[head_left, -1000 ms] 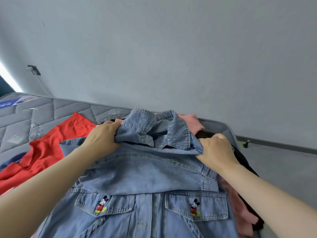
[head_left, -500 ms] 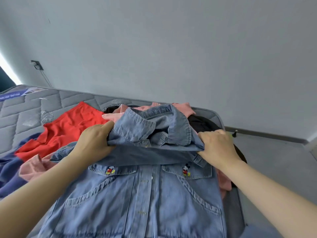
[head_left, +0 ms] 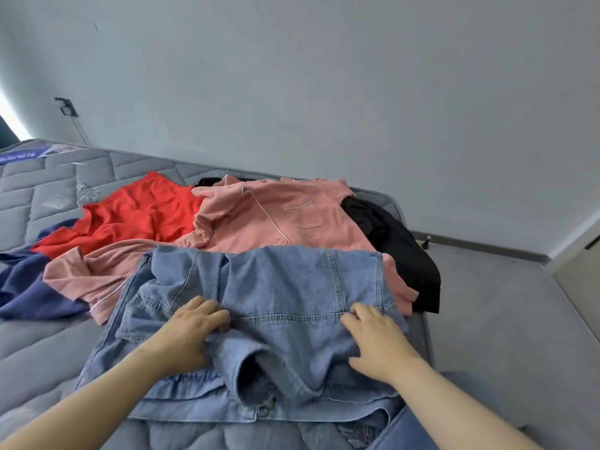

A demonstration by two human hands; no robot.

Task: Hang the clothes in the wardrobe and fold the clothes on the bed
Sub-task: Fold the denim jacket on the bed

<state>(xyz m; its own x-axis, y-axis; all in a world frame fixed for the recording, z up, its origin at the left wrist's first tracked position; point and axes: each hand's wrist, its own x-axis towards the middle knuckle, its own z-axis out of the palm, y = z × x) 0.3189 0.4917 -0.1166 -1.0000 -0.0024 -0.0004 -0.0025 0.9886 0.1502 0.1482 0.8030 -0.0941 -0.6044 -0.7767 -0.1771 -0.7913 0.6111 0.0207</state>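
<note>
Denim jacket (head_left: 285, 287) doubled over on the bed (head_left: 39, 345) near edge, left hand (head_left: 190, 336) on it, fingers bent, grip unclear, right hand (head_left: 373, 342) spread flat on it, pink shirt (head_left: 276, 219) just behind, red cloth (head_left: 139, 212) left, black cloth (head_left: 399, 251) right.

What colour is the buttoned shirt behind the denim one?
The shirt is salmon pink with white piping; head view.

A plain grey-blue wall (head_left: 324, 92) fills the upper half of the frame, with a small dark mark (head_left: 95, 26) near its top left. In the upper left a socket (head_left: 66, 107) has a cable (head_left: 81, 133) running down from it. A bright strip (head_left: 9, 120) cuts the left edge. At right lie grey floor (head_left: 506, 303), a dark skirting (head_left: 487, 246) and a small doorstop (head_left: 428, 241).
</note>
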